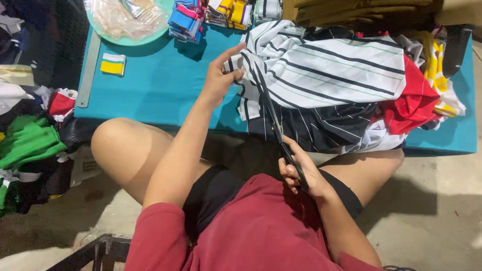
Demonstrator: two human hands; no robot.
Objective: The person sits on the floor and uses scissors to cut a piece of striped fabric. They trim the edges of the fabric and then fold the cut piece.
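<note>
My left hand pinches the left edge of a white shirt with dark and green stripes that lies on a low teal table. My right hand grips the handles of long black scissors. Their blades point up and away from me, lying along the striped fabric's left edge beside my left hand. Under the white shirt lies a black striped garment, with red cloth to its right.
A teal plate holding plastic wrap stands at the table's back left, next to stacks of folded striped collars. A small yellow and white piece and a metal ruler lie at the left. Green and mixed clothes pile on the floor.
</note>
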